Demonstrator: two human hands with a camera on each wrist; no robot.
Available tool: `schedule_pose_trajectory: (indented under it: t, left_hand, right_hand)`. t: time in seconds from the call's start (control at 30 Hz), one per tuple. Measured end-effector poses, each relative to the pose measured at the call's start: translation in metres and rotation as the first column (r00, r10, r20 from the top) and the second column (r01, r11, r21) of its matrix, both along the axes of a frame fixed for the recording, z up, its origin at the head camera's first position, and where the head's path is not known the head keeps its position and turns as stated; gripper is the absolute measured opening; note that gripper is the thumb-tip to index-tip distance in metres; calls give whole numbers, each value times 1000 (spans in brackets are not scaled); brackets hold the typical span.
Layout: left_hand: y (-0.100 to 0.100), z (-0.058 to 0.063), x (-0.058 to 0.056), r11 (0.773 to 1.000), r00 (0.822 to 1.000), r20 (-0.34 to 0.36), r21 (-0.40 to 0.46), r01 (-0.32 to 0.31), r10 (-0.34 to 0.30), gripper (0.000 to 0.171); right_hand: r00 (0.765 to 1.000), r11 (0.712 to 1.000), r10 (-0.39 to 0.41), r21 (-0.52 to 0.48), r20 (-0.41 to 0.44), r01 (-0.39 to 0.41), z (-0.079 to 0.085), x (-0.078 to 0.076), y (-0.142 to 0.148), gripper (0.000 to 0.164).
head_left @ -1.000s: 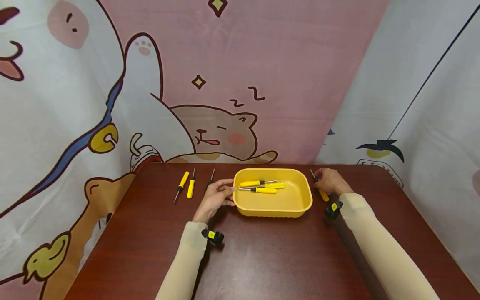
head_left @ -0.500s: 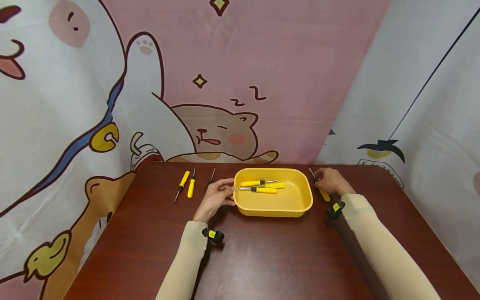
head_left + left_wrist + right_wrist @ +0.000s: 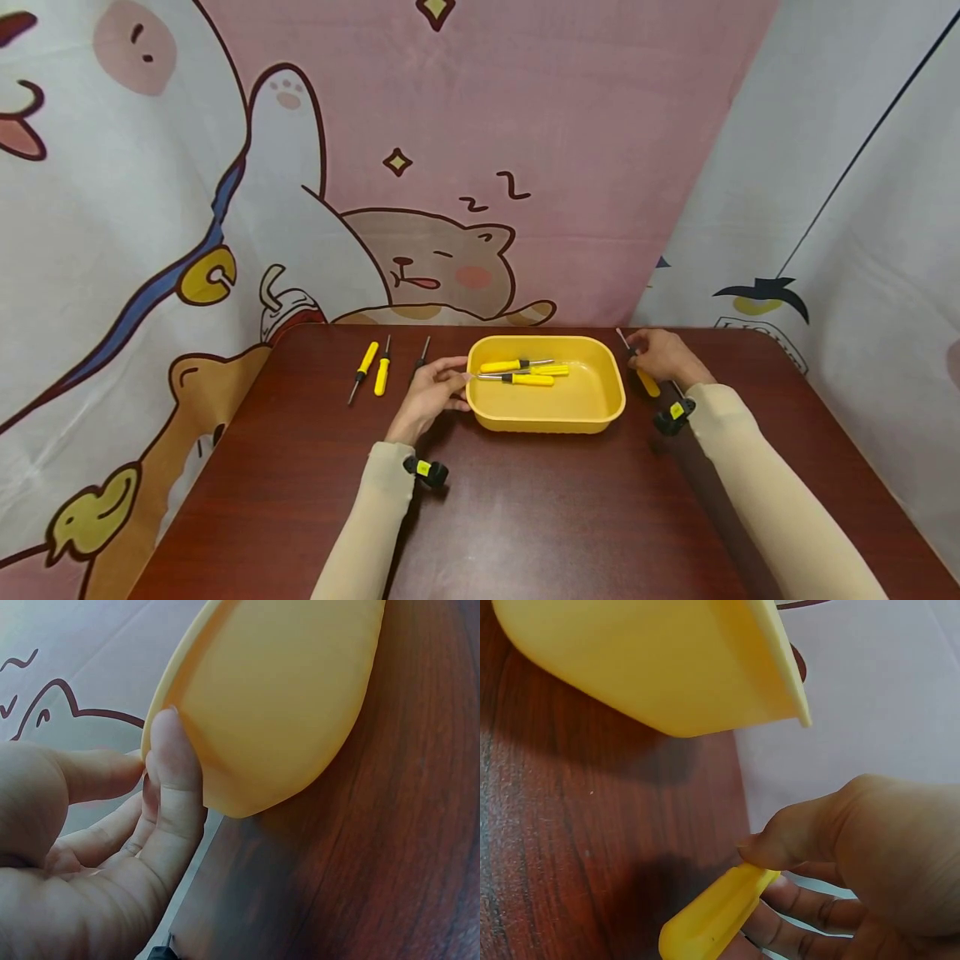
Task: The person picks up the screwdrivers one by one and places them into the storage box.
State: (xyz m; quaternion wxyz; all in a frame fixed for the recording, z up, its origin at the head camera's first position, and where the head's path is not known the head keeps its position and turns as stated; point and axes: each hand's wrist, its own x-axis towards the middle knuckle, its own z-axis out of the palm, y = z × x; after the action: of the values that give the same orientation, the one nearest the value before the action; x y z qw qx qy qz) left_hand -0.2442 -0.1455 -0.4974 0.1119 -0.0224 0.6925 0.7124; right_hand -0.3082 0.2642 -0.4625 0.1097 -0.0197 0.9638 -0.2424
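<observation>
My left hand [image 3: 431, 396] pinches the left rim of a yellow plastic basin [image 3: 547, 417] between thumb and fingers, as the left wrist view also shows. Three screwdrivers with yellow handles lie inside it, one of them the front screwdriver [image 3: 532, 381]. Right of the basin, my right hand [image 3: 663, 357] pinches another screwdriver [image 3: 716, 915] near the front of its yellow handle. Its shaft points away from me and left in the head view, and the handle's butt end sticks out below the fingers. The right wrist view shows the basin's outer wall [image 3: 652, 667] a short way off.
Left of the basin lie a screwdriver [image 3: 363, 372] with its tip toward me and a screwdriver [image 3: 383, 367] with its tip away. A third screwdriver [image 3: 423, 353] is partly hidden behind my left hand. A printed curtain [image 3: 600, 167] hangs behind the brown table [image 3: 525, 517].
My right hand and the screwdriver in it have shifted slightly up and away in the head view. The left hand and the basin stay where they were.
</observation>
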Motion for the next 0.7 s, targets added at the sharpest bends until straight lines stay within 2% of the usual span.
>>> schedule_pose_trajectory:
  t: [0.4, 0.57, 0.7]
  left_hand:
    - [0, 0, 0, 1000, 1000, -1, -4, 3, -3, 42]
    - [-1, -1, -1, 1000, 1000, 1, -5, 3, -3, 43]
    - [-1, -1, 0, 1000, 1000, 5, -13, 4, -3, 43]
  right_hand:
    - [1000, 998, 1, -64, -16, -3, 17, 3, -6, 50]
    - [997, 999, 30, -43, -72, -33, 29, 5, -10, 48]
    - [995, 998, 43, -37, -85, -47, 37, 8, -15, 47]
